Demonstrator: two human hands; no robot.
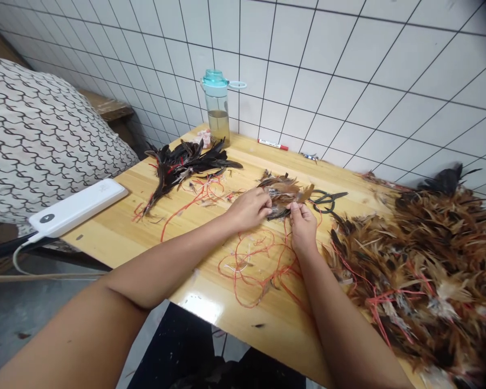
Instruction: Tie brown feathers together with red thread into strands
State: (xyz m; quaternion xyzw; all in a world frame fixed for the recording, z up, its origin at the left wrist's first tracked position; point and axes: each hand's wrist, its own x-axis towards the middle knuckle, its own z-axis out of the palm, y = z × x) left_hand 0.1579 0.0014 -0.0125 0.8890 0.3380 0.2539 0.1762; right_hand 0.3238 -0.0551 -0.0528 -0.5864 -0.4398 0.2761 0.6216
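Both my hands are at a small pile of brown feathers on the wooden table. My left hand rests at the pile's left side with its fingers curled in; what they hold, if anything, is hidden. On the right, my right hand pinches a brown feather between thumb and finger. Black-handled scissors lie just beyond that hand. Loose red string loops across the table below my hands.
A large heap of tied brown feathers covers the right side. Black feathers lie at the left, near a water bottle. A red marker is by the tiled wall. A white power bank sits on the left edge.
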